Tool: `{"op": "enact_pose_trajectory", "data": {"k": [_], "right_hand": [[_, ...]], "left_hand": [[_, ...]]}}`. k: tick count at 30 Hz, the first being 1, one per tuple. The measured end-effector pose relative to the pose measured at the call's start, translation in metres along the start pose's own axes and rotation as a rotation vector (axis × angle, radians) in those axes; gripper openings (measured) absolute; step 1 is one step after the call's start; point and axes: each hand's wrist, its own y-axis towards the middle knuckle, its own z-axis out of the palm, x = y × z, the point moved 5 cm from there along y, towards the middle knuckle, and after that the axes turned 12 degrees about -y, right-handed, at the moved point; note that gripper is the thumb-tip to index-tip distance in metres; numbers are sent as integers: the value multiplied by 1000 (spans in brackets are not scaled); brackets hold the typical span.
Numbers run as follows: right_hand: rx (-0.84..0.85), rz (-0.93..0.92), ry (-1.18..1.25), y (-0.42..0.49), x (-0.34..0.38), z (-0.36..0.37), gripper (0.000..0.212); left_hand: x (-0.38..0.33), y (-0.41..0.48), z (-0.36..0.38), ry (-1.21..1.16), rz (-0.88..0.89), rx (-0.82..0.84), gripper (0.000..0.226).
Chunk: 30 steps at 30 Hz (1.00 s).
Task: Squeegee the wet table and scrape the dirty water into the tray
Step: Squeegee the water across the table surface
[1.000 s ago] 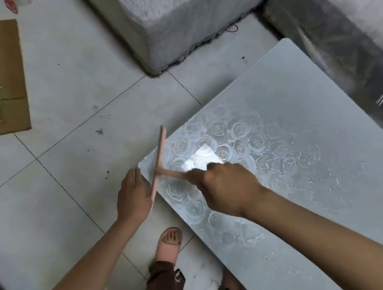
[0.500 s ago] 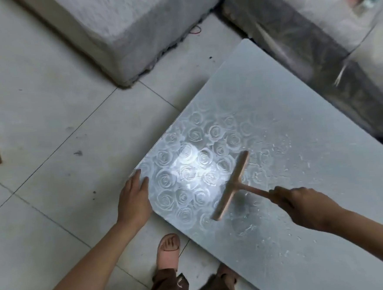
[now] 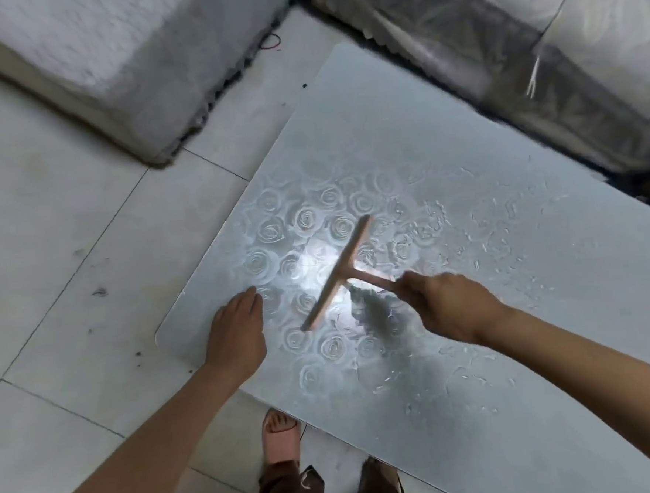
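The wet worktop [image 3: 463, 152] filled mid-frame; there the right hand [image 3: 448, 305] clamped its fingers on the squeegee [image 3: 340, 270], and the left hand [image 3: 237, 329] lay flat, fingers straight, lower left. No tray showed, so water would probably spill onto the floor [image 3: 65, 233].

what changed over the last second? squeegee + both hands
The right hand carried the squeegee from the table's left edge rightward over the wet top, then partway back. Its blade now lies in the rose pattern, near the left hand. The left hand went from beside the edge to flat on the top by the corner. Unchanged: the right hand grips the handle throughout.
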Motion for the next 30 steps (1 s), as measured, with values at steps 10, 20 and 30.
{"op": "enact_pose_trajectory", "data": {"k": [10, 20, 30], "right_hand": [[-3, 142, 194, -34, -110, -17, 28], [50, 195, 506, 51, -154, -16, 19], [192, 6, 351, -51, -145, 9, 42]], "left_hand": [[-88, 28, 19, 117, 12, 38, 59], [-157, 62, 24, 144, -51, 21, 59], [-163, 88, 25, 177, -182, 206, 62]]}}
